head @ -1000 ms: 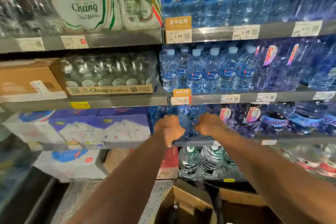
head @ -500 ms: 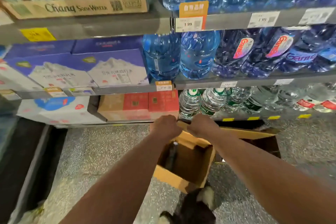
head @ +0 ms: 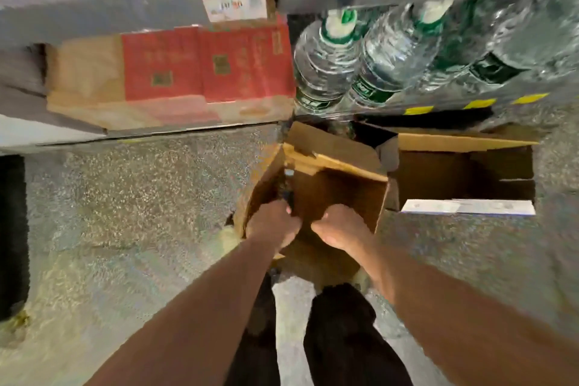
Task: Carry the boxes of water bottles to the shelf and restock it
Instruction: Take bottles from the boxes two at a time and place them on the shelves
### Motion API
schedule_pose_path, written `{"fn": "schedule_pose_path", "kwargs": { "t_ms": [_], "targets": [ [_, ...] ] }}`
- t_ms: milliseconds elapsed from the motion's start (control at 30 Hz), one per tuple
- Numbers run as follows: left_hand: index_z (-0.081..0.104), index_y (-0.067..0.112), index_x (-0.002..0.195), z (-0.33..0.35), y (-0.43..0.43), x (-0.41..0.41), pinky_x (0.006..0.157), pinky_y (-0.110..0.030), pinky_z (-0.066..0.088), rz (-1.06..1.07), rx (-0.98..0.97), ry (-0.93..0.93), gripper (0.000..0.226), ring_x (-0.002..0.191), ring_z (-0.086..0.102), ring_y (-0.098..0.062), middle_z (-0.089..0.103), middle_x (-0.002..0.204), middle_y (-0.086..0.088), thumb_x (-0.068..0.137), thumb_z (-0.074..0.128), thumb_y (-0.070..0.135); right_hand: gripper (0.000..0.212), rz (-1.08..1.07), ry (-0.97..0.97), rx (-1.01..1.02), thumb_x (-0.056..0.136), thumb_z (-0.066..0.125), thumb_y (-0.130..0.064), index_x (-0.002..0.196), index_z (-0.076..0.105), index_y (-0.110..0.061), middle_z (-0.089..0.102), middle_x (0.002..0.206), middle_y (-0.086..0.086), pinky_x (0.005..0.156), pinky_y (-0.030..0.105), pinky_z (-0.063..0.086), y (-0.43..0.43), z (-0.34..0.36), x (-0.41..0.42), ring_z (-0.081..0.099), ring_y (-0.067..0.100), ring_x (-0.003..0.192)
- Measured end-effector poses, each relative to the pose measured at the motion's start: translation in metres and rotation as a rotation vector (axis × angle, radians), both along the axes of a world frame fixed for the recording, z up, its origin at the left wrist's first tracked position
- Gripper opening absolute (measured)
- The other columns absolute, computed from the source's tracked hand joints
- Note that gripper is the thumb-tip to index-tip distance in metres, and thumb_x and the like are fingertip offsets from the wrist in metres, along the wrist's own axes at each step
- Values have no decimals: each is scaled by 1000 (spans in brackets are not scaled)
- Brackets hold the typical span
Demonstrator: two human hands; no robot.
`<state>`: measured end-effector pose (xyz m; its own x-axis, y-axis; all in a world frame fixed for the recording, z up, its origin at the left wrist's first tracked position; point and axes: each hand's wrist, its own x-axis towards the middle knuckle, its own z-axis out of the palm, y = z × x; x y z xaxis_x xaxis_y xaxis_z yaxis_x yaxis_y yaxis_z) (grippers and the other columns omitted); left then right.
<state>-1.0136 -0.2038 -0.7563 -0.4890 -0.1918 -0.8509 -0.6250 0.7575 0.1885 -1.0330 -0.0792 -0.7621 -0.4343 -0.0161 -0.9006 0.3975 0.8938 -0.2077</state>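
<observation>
An open brown cardboard box (head: 341, 166) stands on the speckled floor in front of the bottom shelf. One dark bottle (head: 288, 186) stands upright against the box's left inner wall. My left hand (head: 272, 224) is inside the box with its fingers curled round the bottle's lower part. My right hand (head: 340, 229) reaches into the middle of the box, knuckles up and fingers hidden beneath it, with nothing visible in it. Large clear water bottles with green caps (head: 329, 63) lie on the bottom shelf just beyond the box.
A second open cardboard box (head: 463, 147) stands right of the first, touching it. Red and brown cartons (head: 203, 66) fill the bottom shelf to the left. A price tag (head: 233, 5) hangs on the shelf edge above. My dark-trousered legs (head: 338, 338) stand behind the box.
The view has tipped from the shelves down to the floor. Both hands have dropped from the shelf level into the open box, and the left one has closed on the dark bottle.
</observation>
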Motion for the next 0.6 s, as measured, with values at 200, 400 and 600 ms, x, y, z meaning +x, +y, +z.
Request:
{"fn": "schedule_pose_path", "kwargs": {
  "t_ms": [200,400,600],
  "targets": [
    [57,13,123,-148,-11,6,95,-35,43,135,27,-81,36,120,54,-34,59,127,-14,93,49,30,22,-170,-76,38,92,54,-28,101,63,-10,59,92,4,87,35,50,-17,-142,8,60,25,94],
    [41,8,140,-261,-8,10,105,-34,33,496,79,-105,45,131,42,-30,44,143,-16,96,51,15,26,-418,-134,27,91,58,-20,114,56,-9,54,98,5,81,34,49,-28,-255,27,58,27,96],
    [25,15,149,-316,-4,11,110,-33,29,621,160,-112,63,137,35,-27,34,151,-11,94,55,17,40,-587,-237,-1,96,49,-17,134,49,-5,56,103,11,78,31,37,-34,-324,39,49,22,94]
  ]
}}
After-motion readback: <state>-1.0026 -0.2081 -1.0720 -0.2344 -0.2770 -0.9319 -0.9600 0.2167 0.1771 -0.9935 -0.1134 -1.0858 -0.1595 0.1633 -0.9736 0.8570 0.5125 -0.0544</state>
